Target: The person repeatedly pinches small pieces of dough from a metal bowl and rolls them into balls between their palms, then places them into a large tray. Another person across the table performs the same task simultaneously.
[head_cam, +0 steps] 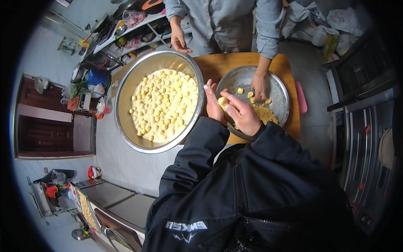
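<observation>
A smooth pale-yellow dough ball (223,101) lies between my two palms. My left hand (215,104) is on its left side, palm up with the fingers spread. My right hand (242,113) rests against it from the right, floury fingers pointing up and left. Left of my hands, a large metal basin (121,126) holds many small round dough balls (167,104) on pale flour. A smaller metal bowl (280,85) lies partly behind my right hand, with crumbly yellow dough (266,115) and a few cut dough pieces (240,90) in it.
Across the wooden table (217,64) stands a person in a grey shirt (223,25), one hand (260,86) in the smaller bowl, the other by the basin's rim. Shelves with pans (151,20) stand at upper left; a pink object (301,97) is at the table's right edge.
</observation>
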`<state>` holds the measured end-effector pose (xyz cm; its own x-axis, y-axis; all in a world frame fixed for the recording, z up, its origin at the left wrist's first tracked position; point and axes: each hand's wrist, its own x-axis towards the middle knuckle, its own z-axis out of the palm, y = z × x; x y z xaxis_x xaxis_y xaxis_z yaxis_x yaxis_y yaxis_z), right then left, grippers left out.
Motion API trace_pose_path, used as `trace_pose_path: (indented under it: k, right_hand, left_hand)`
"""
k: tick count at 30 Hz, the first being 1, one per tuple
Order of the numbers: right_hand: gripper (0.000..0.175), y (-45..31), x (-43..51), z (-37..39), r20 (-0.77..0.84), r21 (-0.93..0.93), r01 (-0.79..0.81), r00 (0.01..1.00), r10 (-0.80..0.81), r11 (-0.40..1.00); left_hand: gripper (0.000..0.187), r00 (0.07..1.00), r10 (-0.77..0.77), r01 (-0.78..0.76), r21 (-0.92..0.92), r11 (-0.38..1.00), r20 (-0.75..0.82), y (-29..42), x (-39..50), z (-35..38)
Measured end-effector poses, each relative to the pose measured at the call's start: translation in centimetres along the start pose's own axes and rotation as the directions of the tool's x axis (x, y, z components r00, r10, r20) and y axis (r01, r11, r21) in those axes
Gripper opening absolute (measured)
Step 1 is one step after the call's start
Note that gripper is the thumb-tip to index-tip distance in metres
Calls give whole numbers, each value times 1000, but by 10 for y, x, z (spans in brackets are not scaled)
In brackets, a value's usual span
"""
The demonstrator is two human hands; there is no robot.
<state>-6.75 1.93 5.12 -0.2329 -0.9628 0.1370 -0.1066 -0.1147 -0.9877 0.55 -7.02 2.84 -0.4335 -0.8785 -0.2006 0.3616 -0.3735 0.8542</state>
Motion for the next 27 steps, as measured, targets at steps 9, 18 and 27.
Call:
trace_pose_path:
  k: [9,18,27]
  right_hand:
    - [34,-7,3,-67,159,108,-179,974,161,978]
    - [31,-5,-7,-67,169,200,-120,982,87,972]
    - [31,-13,-14,-74,131,238,-213,974,186,948]
  left_hand:
    - [30,847,-380,334,184,924,371,21,-26,-19]
    - [35,882,-307,233,234,944,357,25,-38,-10]
    - [35,902,-205,120,235,964,379,22,-46,-5]
